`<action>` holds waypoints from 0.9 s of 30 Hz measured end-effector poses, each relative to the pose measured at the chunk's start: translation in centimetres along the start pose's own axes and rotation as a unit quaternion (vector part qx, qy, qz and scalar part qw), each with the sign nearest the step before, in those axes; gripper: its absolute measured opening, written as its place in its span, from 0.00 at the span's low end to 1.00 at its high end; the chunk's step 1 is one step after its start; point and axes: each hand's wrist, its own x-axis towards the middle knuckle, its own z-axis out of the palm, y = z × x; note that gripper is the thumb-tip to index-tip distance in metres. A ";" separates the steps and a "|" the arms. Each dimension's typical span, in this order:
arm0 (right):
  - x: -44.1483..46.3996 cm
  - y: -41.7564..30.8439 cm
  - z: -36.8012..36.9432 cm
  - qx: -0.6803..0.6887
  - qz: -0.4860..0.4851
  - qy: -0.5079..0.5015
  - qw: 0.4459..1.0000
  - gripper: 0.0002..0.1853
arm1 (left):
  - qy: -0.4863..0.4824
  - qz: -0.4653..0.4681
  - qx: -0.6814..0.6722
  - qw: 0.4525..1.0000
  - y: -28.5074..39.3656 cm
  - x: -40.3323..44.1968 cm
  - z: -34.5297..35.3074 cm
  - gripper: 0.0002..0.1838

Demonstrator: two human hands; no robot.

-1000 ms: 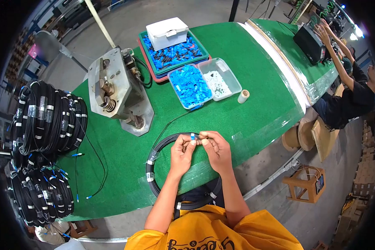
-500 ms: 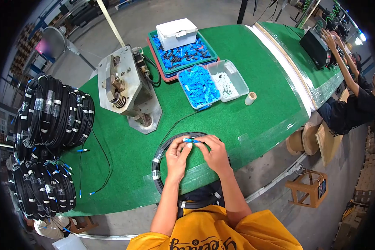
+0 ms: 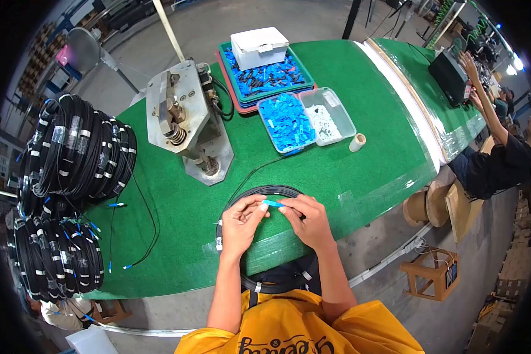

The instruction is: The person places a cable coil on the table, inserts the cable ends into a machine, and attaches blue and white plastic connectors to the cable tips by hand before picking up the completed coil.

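Observation:
A small blue cable connector [image 3: 271,203] bridges the fingertips of both hands, above the front of the green table. My left hand [image 3: 239,227] pinches its left end between thumb and fingers. From the right, my right hand [image 3: 310,221] closes thumb and index finger on the other end. Beneath my hands lies a coil of black cable [image 3: 219,236], bound with pale tape and reaching over the table edge. A blue-tipped black cable end stretches from the coil toward a tub of blue connector parts [image 3: 286,123].
A metal press [image 3: 186,118] stands left of the tub. Stacked black cable coils [image 3: 76,147] fill the left side. Behind are a green tray [image 3: 304,71] of parts, a white box [image 3: 259,47], a clear lid [image 3: 336,118] and a cardboard tube [image 3: 357,142]. Another person [image 3: 495,159] works at right.
The connector between my fingers now shows as one longer blue piece, where a dark part was visible before. My left hand has shifted slightly left. The whole view has moved a little.

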 end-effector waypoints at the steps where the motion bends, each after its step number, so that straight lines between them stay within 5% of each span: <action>1: 0.1 -0.2 -0.1 0.011 -0.012 0.010 1.000 0.07 | -0.001 0.010 -0.008 1.000 -0.1 0.1 0.2 0.11; 6: 0.3 -0.1 0.1 0.056 -0.022 0.030 0.998 0.08 | -0.003 0.000 -0.011 1.000 -0.3 0.5 0.1 0.11; 8: 0.4 -1.0 0.1 0.120 0.062 0.039 0.990 0.09 | -0.003 -0.011 -0.015 1.000 -0.3 0.7 0.0 0.11; 17: 0.0 0.3 0.6 0.086 -0.001 0.045 0.995 0.07 | 0.002 -0.014 -0.021 1.000 -0.9 0.2 -0.5 0.13; 27: 0.2 1.0 0.5 0.047 -0.027 0.020 0.998 0.06 | -0.016 0.067 0.259 0.963 -0.1 0.4 -1.0 0.09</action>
